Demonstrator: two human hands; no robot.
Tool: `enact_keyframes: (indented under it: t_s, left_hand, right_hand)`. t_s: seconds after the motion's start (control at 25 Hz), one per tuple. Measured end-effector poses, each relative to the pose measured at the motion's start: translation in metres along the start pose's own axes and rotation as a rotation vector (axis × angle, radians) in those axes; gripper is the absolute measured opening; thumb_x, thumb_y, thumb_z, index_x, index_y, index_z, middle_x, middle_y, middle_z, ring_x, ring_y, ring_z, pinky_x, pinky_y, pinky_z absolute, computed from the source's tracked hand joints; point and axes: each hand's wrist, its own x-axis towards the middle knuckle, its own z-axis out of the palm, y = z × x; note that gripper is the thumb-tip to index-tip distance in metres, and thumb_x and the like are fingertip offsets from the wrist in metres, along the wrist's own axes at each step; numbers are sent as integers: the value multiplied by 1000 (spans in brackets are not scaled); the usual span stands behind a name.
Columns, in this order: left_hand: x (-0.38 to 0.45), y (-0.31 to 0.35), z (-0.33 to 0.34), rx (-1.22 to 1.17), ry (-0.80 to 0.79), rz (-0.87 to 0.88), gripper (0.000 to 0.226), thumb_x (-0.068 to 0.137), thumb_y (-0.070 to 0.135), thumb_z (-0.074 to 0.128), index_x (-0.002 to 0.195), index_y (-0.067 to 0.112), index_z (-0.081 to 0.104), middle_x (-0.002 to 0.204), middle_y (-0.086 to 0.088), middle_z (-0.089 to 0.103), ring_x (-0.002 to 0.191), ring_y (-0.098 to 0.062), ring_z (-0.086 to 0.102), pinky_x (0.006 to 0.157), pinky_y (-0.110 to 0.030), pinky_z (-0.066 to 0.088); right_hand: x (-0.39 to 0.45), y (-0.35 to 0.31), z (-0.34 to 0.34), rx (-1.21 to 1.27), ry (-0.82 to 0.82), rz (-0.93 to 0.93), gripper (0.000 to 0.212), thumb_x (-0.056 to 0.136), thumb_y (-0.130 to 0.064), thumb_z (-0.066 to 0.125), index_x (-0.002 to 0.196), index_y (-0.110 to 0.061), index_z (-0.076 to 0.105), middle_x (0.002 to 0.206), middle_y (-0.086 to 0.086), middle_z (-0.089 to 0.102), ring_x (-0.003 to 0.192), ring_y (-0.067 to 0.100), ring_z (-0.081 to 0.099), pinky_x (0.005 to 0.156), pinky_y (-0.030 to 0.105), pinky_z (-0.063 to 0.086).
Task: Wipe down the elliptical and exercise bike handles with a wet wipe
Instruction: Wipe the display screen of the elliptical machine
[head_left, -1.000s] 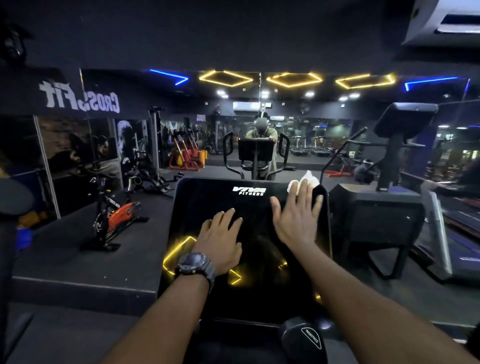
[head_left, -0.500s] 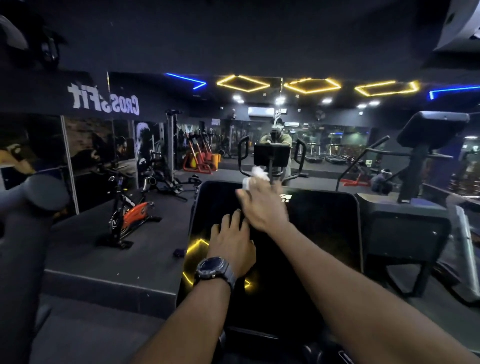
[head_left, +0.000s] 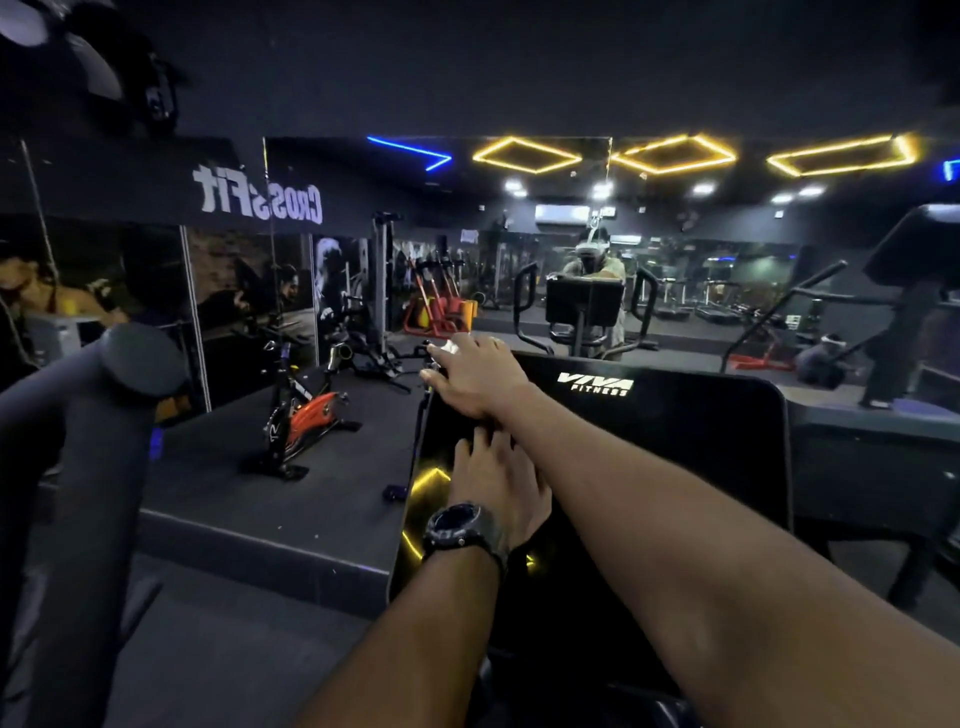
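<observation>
Head view, right hand: the right hand (head_left: 475, 376) reaches across the left forearm to the far left corner of the console panel (head_left: 675, 457), fingers extended and laid flat, pressing a wet wipe (head_left: 451, 347) against that corner.
Head view, wet wipe: only a small white scrap shows past the fingertips at the panel's far left corner; the rest is hidden under the hand.
Head view, left hand: the left hand (head_left: 498, 486), with a wristwatch (head_left: 460, 526), lies flat with straight fingers on the panel's left part, holding nothing.
Head view, handle: a dark padded handle (head_left: 98, 415) rises at the left edge of the view, well apart from both hands.
Step in hand: seemingly wiping the console, not yet a handle.
Next move: likely calls for carrying the wipe leftward to that handle and wrapping the fingers round it.
</observation>
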Motion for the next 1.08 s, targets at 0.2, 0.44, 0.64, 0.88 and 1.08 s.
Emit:
enact_keyframes:
  t_s: [0.2, 0.44, 0.64, 0.88, 1.08]
  left_hand:
    - [2, 4, 2, -133, 32, -27, 63, 94, 45, 46, 148, 17, 31, 158, -9, 21, 142, -32, 23, 113, -49, 28]
    - [8, -6, 7, -80, 70, -15, 60, 94, 44, 47, 145, 16, 35, 157, -9, 25, 138, -30, 28, 109, -46, 33]
    - [7, 1, 7, -84, 34, 8, 66, 94, 48, 44, 150, 17, 26, 160, -10, 16, 142, -32, 22, 113, -49, 29]
    - [-9, 44, 9, 85, -73, 424, 69, 95, 51, 41, 154, 23, 20, 164, -3, 5, 148, -26, 10, 118, -49, 17]
    - [-14, 40, 10, 113, -126, 426, 71, 95, 52, 43, 155, 24, 18, 165, 0, 0, 150, -25, 5, 119, -50, 14]
  right_hand:
    - [-68, 73, 7, -57, 292, 101, 50, 100, -47, 38, 144, -24, 45, 141, 6, 54, 125, 30, 52, 104, 42, 39]
    - [-66, 70, 13, -174, 148, -131, 47, 105, -34, 24, 146, -16, 39, 158, 2, 32, 145, 26, 29, 115, 46, 26]
    - [-197, 142, 20, -83, 374, 443, 57, 102, -45, 25, 149, -16, 36, 159, 6, 30, 150, 22, 18, 121, 45, 12]
    - [-249, 157, 18, -358, 149, 1, 52, 99, -43, 33, 140, -16, 52, 149, 4, 48, 141, 20, 40, 119, 47, 25]
    - [-301, 132, 41, -405, -16, -249, 57, 100, -45, 32, 147, -14, 41, 160, 9, 29, 149, 21, 24, 118, 44, 19]
